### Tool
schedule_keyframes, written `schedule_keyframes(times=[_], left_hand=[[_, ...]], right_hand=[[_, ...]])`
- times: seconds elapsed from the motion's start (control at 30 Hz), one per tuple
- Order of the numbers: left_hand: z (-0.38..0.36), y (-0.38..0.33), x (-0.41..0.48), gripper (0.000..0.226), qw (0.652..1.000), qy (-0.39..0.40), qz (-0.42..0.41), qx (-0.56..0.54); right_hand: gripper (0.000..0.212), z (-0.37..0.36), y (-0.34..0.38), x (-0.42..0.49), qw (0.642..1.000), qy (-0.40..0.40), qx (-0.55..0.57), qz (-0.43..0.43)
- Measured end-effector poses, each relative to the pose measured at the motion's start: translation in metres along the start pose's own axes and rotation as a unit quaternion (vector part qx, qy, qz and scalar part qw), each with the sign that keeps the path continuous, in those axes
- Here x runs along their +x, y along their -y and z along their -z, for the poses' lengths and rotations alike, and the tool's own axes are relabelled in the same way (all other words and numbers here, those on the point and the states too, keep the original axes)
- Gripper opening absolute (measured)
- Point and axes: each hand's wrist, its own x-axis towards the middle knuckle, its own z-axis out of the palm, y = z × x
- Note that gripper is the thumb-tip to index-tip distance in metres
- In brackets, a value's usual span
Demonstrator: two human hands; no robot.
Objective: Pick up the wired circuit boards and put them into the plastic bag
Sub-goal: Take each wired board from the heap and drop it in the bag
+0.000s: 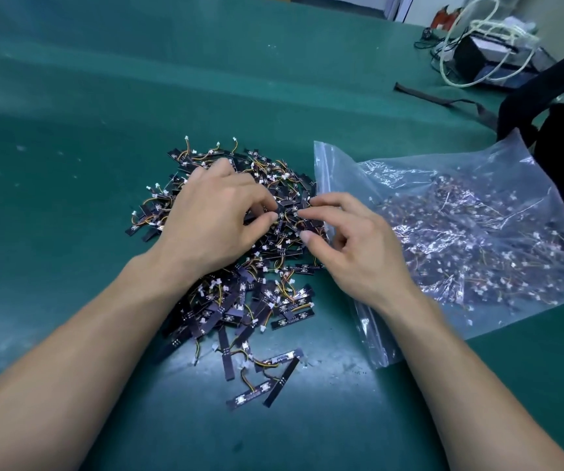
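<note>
On a green work mat [70, 164], a person's two bare hands work at a heap of wired circuit boards [239, 294], small dark strips trailing yellow and orange leads with white plugs. The left hand [216, 215] lies over the top of the heap, fingers curled, with thumb and forefinger pinched together on one of the boards near the heap's middle. The right hand [351, 246] comes in at the heap's right edge with its fingers bent. Its forefinger tip touches the boards just beside the left thumb, and its own thumb is held apart below; whether it has hold of a board cannot be told. Just right of the heap, touching its edge, a clear plastic bag [341, 164] lies flat with its zip mouth turned toward the heap, already holding a thick layer of the same boards. A few stray boards [263, 379] lie on the mat just on the near side of the heap. Well beyond the heap, to the far right, sit a black bag [562, 130], a grey strap [443, 96] and a dark box [470, 59] under a loop of white cable [477, 39].
</note>
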Motion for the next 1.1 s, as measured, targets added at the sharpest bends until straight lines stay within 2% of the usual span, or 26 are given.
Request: schedule_keyframes(times=[0.1,0.4,0.67,0.93,1.1], left_hand=[[-0.0016,0.0,-0.0007,0.015,1.0,-0.004,-0.007,0.0],[-0.004,0.0019,-0.0005,0.013,1.0,-0.01,-0.015,-0.005],[-0.005,0.0018,-0.001,0.016,1.0,-0.011,-0.02,-0.007],[-0.0042,0.0016,-0.0012,0.015,1.0,-0.019,-0.006,-0.017],[-0.0039,0.0006,0.0001,0.039,0.998,-0.035,0.025,-0.036]], right_hand=[[0.029,-0.0014,-0.0014,0.0012,1.0,0.019,-0.006,-0.001],[0.034,-0.0024,-0.0017,0.0011,0.999,-0.005,0.051,-0.012],[0.044,-0.0034,0.0001,0.0015,0.999,0.038,0.023,-0.012],[0.036,0.0001,0.0022,0.0008,0.993,-0.05,0.107,-0.005],[0.033,0.0014,0.0036,0.0007,0.98,-0.086,0.179,0.004]])
